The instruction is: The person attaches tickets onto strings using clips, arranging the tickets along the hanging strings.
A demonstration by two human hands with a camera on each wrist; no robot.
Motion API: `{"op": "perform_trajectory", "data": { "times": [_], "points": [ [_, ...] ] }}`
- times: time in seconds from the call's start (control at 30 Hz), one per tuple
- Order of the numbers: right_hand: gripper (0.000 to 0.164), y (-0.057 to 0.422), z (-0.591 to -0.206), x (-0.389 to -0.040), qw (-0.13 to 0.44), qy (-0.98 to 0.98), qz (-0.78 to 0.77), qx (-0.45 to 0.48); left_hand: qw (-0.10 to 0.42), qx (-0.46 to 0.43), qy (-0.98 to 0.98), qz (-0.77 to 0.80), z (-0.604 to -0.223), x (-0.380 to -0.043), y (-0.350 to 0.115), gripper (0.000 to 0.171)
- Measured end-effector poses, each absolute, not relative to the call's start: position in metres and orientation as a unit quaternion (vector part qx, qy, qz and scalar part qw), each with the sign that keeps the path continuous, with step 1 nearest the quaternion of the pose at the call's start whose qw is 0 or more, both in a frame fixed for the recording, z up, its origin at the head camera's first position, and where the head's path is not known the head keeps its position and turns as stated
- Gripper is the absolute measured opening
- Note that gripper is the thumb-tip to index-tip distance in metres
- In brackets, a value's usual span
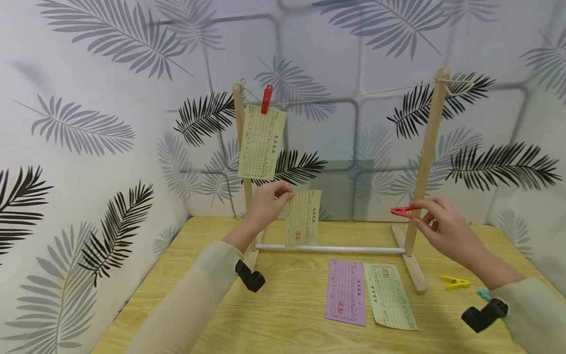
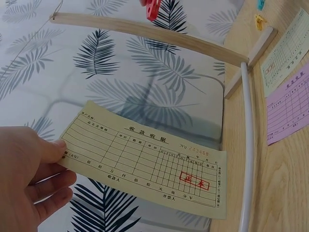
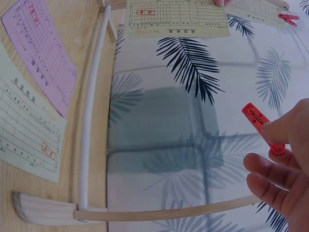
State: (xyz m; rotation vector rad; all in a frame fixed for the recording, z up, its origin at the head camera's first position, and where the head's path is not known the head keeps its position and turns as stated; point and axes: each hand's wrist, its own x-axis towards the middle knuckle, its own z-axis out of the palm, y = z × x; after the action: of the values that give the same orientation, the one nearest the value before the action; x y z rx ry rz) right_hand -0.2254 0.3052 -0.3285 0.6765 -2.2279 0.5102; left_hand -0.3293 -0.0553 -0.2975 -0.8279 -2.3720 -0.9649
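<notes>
My left hand [image 1: 268,200] pinches a pale yellow receipt slip [image 2: 145,159] by one end between thumb and fingers. In the head view the slip hangs from those fingertips, above the white crossbar of a wooden stand. At the right post, my right hand [image 1: 446,228] holds a red clothespin [image 3: 263,126] between thumb and forefinger, its nose pointing left in the head view. A second pale yellow slip [image 1: 262,142] hangs at the left end of the string [image 1: 353,96], under another red clothespin [image 1: 267,99].
A purple slip [image 1: 346,292] and a pale green slip [image 1: 391,296] lie side by side on the wooden table [image 1: 274,314]. Further right lie a yellow clothespin [image 1: 455,282] and a blue one [image 1: 484,294], partly hidden by the right sleeve. Wooden posts [image 1: 430,147] hold the string.
</notes>
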Motion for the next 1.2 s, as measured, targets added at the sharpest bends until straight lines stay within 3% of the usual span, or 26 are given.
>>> {"op": "perform_trajectory", "data": {
  "times": [0.23, 1.2],
  "points": [
    [0.043, 0.296, -0.309, -0.231, 0.382, -0.858, 0.186, 0.29, 0.247, -0.313, -0.85, -0.346, -0.282, -0.329, -0.055, 0.006],
    [0.039, 0.255, -0.259, -0.254, 0.402, -0.826, 0.186, 0.349, 0.251, -0.296, -0.856, -0.342, -0.255, -0.327, -0.055, 0.01]
  ]
}}
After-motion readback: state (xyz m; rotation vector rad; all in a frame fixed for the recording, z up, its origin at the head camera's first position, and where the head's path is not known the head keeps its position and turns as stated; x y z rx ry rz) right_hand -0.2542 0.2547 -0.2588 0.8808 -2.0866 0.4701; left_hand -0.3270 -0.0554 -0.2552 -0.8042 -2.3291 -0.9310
